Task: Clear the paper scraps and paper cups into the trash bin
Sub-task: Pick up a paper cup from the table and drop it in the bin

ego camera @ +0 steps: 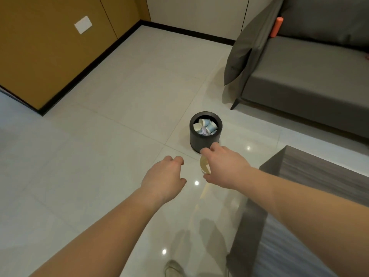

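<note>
At the upper left of the frame a white wall plate (83, 24) sits on the ochre panelling, and it carries no writing that can be made out. Lower centre-left, the left hand (164, 177) hangs over the floor (103, 148) with its fingers loosely curled and nothing in it. Just right of it, at the centre, the right hand (223, 166) grips a paper cup (205, 164); only the cream inside of its rim shows beneath the fingers, so any print on its wall is hidden. Directly above that hand in the frame stands the black trash bin (205, 131), already holding several paper cups (207, 125) with pale blue patterning and some paper scraps (203, 130); the pattern is too small to read as a brand or words. The held cup looks short of the bin's mouth, so a release from here would likely drop it on the tiles in front of the bin. The bin also looks fairly full, and a light cup tossed in could bounce off the ones on top and roll out; a hand knocking the rim might tip the small bin. At the lower right is the corner of the grey table (311, 166), and at the upper right a grey sofa (311, 80) with an orange object (276, 27) bearing no legible label.
</note>
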`<action>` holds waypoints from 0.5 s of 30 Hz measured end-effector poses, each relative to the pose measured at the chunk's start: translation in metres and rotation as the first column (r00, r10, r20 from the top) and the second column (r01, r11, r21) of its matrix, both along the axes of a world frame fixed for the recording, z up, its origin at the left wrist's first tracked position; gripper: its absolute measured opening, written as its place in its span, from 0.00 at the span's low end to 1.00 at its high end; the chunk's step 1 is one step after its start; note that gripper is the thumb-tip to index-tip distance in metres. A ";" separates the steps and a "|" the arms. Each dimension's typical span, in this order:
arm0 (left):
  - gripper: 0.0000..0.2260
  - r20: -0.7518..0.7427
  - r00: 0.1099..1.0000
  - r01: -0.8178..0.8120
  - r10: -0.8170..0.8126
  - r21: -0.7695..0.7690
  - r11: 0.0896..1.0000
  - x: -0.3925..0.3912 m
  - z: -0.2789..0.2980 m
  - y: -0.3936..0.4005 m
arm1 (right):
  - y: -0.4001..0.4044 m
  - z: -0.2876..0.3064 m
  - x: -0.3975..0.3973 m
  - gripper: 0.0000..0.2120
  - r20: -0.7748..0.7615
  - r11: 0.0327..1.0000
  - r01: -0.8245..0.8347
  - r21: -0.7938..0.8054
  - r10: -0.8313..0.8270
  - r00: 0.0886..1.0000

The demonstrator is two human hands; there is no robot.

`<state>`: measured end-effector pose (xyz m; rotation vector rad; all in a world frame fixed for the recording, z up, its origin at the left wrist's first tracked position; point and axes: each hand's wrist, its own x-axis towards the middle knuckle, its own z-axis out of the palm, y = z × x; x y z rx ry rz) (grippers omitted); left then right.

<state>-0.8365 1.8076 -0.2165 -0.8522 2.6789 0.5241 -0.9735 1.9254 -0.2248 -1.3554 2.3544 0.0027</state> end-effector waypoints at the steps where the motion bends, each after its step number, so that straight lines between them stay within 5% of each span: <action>1: 0.22 -0.009 1.000 0.015 -0.015 -0.007 1.000 -0.002 -0.003 -0.013 | -0.009 -0.003 -0.001 0.27 0.002 1.000 0.013 -0.005 -0.013 1.000; 15: 0.21 0.009 0.985 0.174 -0.174 0.053 0.983 -0.132 -0.072 -0.129 | -0.116 -0.061 -0.105 0.28 0.076 0.987 0.158 0.028 -0.160 0.984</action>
